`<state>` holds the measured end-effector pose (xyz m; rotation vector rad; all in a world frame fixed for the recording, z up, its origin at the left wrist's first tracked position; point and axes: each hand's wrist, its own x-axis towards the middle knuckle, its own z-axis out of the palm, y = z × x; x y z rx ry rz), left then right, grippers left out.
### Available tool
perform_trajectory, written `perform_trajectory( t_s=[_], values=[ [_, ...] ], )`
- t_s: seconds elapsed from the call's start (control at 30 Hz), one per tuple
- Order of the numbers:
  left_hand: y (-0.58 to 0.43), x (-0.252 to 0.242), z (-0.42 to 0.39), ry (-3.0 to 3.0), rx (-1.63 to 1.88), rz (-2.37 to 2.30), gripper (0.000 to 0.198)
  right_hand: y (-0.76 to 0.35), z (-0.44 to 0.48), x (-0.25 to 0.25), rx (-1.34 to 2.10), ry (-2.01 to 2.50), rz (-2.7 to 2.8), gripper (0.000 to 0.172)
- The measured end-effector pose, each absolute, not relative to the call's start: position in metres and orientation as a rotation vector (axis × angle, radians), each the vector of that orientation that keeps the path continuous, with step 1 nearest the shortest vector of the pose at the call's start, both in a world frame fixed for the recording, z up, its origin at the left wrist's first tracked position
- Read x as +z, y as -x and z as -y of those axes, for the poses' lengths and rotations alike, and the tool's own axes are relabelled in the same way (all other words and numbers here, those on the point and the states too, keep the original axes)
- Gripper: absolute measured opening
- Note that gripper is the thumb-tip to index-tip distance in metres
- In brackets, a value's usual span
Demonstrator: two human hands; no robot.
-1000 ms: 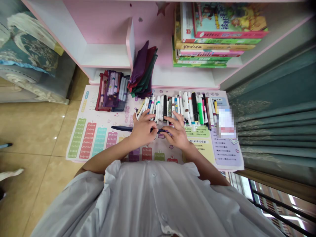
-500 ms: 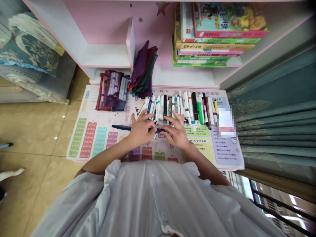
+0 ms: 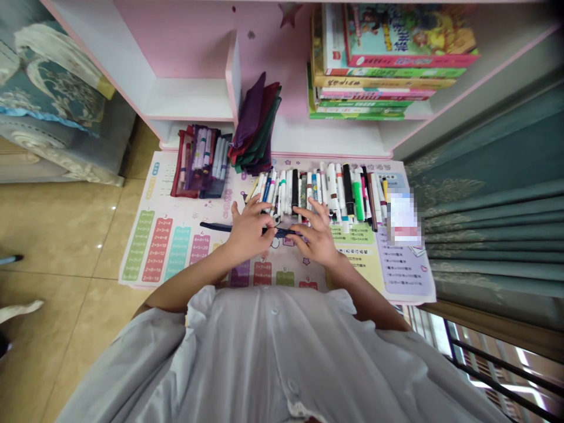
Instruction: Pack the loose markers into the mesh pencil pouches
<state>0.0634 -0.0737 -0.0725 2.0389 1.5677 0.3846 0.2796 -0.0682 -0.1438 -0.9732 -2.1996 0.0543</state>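
Observation:
A thin navy pouch point(image 3: 215, 227), seen almost edge-on, lies across the desk between my hands. My left hand point(image 3: 250, 234) pinches its upper edge with thumb and forefinger, the other fingers spread. At the pouch's right end, my right hand point(image 3: 316, 238) also pinches the edge between thumb and finger. Just beyond my fingertips is a row of marker pens point(image 3: 295, 191) in white, black, green and other colours. To the left lie filled mesh pouches point(image 3: 200, 161) with markers inside. Flat purple, red and green pouches point(image 3: 258, 126) are stacked against the shelf divider.
A printed desk mat point(image 3: 145, 247) covers the desktop. On the right rests a phone-like object point(image 3: 404, 217), blurred out. A stack of books point(image 3: 379, 88) stands on the pink-and-white shelf point(image 3: 286, 135). Teal curtains point(image 3: 493, 217) hang at the right.
My left hand has shifted slightly to the left along the pouch's edge. My right hand stays almost where it was, and the markers have not moved.

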Motion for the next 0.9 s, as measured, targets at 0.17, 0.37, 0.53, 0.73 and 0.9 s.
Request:
perform_trajectory(
  t_s=[0.17,0.37,0.53,0.73,0.9],
  values=[
    [-0.062,-0.071,0.074,-2.027,0.365,-1.572,0.014,-0.278,0.068,-0.143,0.049,0.936,2.190,0.018],
    [-0.058,-0.067,0.074,-1.996,0.353,-1.586,0.015,-0.280,0.068,-0.143,0.057,0.935,2.176,0.016],
    [-0.056,-0.063,0.074,-1.986,0.343,-1.610,0.016,-0.282,0.068,-0.146,0.107,0.982,2.198,0.015],
    [-0.054,-0.065,0.075,-1.982,0.343,-1.618,0.015,-0.281,0.068,-0.145,0.071,0.982,2.214,0.015],
    [-0.051,-0.067,0.076,-1.973,0.375,-1.621,0.015,-0.282,0.068,-0.147,0.074,0.968,2.192,0.014]
  ],
)
